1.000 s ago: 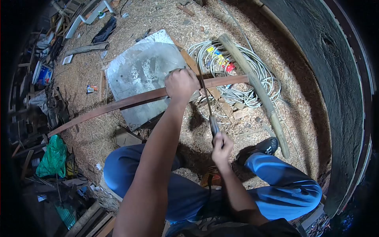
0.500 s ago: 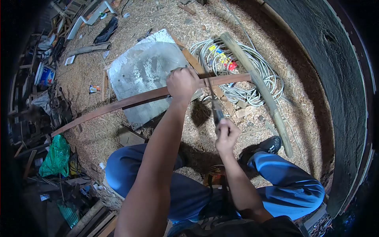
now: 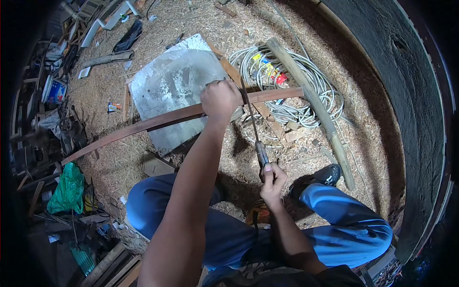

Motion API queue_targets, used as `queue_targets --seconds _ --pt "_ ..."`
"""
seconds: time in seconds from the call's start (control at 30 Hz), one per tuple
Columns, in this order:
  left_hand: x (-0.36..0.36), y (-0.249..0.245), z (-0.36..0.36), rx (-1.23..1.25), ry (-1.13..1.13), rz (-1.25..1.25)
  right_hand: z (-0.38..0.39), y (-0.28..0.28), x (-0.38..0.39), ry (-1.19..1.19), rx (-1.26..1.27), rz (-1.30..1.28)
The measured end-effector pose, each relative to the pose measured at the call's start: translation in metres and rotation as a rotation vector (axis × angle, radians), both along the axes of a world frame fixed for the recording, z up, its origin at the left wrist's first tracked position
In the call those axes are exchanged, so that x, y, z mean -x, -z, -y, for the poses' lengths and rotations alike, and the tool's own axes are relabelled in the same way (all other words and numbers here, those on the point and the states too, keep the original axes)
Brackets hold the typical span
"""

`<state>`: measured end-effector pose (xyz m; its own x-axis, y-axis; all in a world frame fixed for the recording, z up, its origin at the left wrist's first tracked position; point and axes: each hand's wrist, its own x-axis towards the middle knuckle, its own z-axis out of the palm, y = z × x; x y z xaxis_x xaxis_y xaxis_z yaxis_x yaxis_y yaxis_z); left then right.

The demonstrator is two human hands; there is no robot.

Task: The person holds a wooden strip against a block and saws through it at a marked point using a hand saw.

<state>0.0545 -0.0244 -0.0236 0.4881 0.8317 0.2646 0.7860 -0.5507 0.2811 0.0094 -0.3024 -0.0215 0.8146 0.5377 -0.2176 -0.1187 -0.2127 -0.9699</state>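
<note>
So the left hand (image 3: pixel 221 99) has its fingers wrapped over a long reddish wooden strip (image 3: pixel 174 115), pinning it above a scuffed metal plate (image 3: pixel 167 79) that sits mostly left of and beyond those fingers. The right hand (image 3: pixel 273 184), lower and closer to the body, has its fingers curled around the handle of a thin-bladed tool (image 3: pixel 253 119), and the blade runs away from them and crosses the strip just right of the left fingers. Can't tell how deep it's in, if at all. The strip's short end points right from the left fingers to a rough pole (image 3: pixel 302 76); the long end goes way off left toward a green plastic bag (image 3: pixel 67 191). Right of the left fingers there's a coil of pale cable (image 3: pixel 292 115) on the shavings, with a yellow, blue and red packet (image 3: pixel 281 78) among the loops. Well left of the fingers sit a small orange-and-blue wrapper (image 3: pixel 113 107) and a blue-and-white container (image 3: pixel 56 92). Printing's too small to read on any of them.
</note>
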Motion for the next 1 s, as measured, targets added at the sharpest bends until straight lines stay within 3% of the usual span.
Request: queue_targets --seconds 0.53,0.77,0.9,1.0 --pt "-0.001 0.002 0.001 -0.001 0.008 0.025 0.015 0.004 0.016 -0.004 0.022 0.06" --pt "0.001 0.004 -0.001 -0.052 0.038 0.065 -0.017 -0.003 -0.007 0.017 0.019 -0.001" --pt "-0.001 -0.002 0.001 -0.019 0.023 0.047 0.019 0.006 0.02 0.019 -0.056 0.16" --pt "-0.001 -0.002 -0.001 -0.006 0.028 0.03 0.004 0.007 0.018 0.099 -0.094 0.096"
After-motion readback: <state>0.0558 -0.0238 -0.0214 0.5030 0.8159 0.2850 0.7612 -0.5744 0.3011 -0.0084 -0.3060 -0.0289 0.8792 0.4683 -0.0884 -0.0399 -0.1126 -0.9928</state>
